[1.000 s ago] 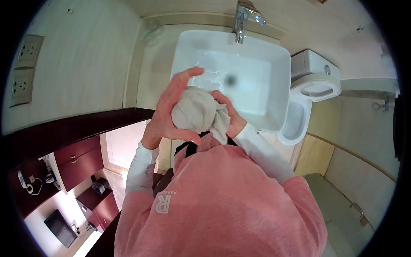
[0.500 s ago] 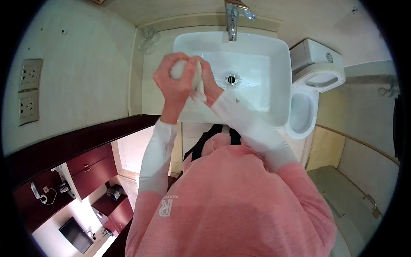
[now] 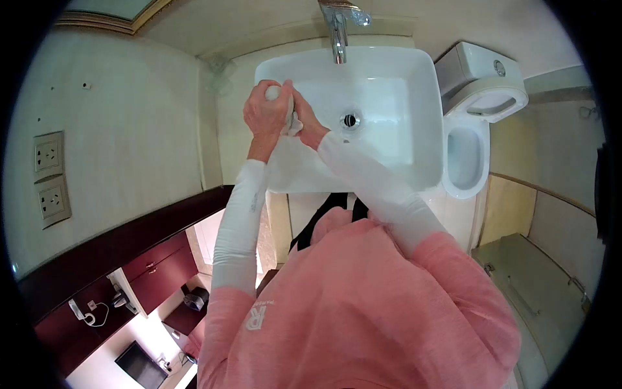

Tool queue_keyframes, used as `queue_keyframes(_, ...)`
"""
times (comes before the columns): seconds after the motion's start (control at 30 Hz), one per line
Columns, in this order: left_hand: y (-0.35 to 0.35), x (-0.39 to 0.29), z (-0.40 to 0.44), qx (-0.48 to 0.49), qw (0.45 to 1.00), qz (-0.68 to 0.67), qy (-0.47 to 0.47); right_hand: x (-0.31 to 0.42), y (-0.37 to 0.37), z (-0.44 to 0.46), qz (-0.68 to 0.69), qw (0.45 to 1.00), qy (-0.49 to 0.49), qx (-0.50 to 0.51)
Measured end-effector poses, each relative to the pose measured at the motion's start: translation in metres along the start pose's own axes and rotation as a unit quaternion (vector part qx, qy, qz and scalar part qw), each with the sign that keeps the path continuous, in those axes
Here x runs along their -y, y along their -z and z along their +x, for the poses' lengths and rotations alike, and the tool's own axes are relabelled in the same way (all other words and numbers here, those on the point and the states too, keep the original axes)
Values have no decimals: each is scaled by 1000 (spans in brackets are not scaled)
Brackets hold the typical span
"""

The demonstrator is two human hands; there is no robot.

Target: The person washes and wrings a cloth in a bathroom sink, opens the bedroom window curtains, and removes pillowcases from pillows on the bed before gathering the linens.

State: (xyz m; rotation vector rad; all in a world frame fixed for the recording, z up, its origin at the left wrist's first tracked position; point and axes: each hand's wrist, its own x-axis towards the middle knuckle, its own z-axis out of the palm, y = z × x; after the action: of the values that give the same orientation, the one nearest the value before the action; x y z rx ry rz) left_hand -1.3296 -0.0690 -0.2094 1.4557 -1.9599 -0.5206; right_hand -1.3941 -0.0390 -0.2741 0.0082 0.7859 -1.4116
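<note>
A bunched off-white cloth [image 3: 293,124] is squeezed between my two hands over the left part of the white sink [image 3: 424,129]. My left hand [image 3: 264,115] wraps round the cloth from the left, and a rounded end of it bulges out at the top. From the right, my right hand [image 3: 306,117] is closed on the same cloth, its fingers against those of my left hand. A loose fold hangs between the palms. The chrome faucet [image 3: 338,39] stands behind the sink, and the drain [image 3: 350,121] shows right of my hands.
To the right of the sink is a toilet [image 3: 466,155] with its seat raised. Glass items [image 3: 219,72] stand at the counter's back left corner. Wall sockets [image 3: 50,175] are on the left, above a dark red edge [image 3: 129,235].
My hands have moved from the sink's front edge up and over its left part, and my left hand has closed round the cloth. The cloth is more tightly bunched.
</note>
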Motion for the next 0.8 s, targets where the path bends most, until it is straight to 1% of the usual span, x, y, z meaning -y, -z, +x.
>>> queue_keyframes(0.07,16,-6,1,133,991,-4,-7,1,17,-9,53,992,-89,77)
queue_keyframes(0.1,25,-2,-2,164,984,-61,-30,0,24,-14,79,981,-133,116)
queue_keyframes(0.17,43,5,-8,225,956,-173,-76,12,19,-35,93,970,-168,150)
queue_keyframes(0.2,49,6,-12,215,951,-207,-79,18,14,-46,98,963,-187,167)
queue_keyframes(0.27,60,2,-17,194,938,-273,-84,19,-2,-60,103,957,-223,154)
queue_keyframes(0.3,64,-2,-19,215,930,-280,-98,16,-8,-62,106,953,-242,148)
queue_keyframes(0.33,67,-7,-21,236,922,-286,-112,9,-3,-46,167,910,-245,289)
queue_keyframes(0.37,69,-10,-21,257,913,-292,-125,-2,2,-36,149,932,-217,250)
queue_keyframes(0.47,65,-12,-15,176,935,-214,-221,6,-19,-40,101,977,-128,139)
queue_keyframes(0.53,58,-26,-13,94,959,-234,-132,32,-44,-53,84,991,-64,79)
queue_keyframes(0.57,53,-34,-12,53,965,-242,-87,31,-46,-45,79,994,-25,66)
queue_keyframes(0.6,46,-40,-6,9,959,-273,-75,31,-47,-30,75,996,14,53)
queue_keyframes(0.63,38,-41,1,-20,950,-307,-44,35,-48,-18,70,995,53,39)
queue_keyframes(0.7,21,-40,18,-78,924,-373,18,42,-42,-4,-42,992,117,22)
queue_keyframes(0.73,9,-33,28,-119,915,-382,47,45,-40,1,-98,984,147,13)
queue_keyframes(0.8,-8,-15,44,-122,877,-458,78,44,-42,11,-190,951,232,-76)
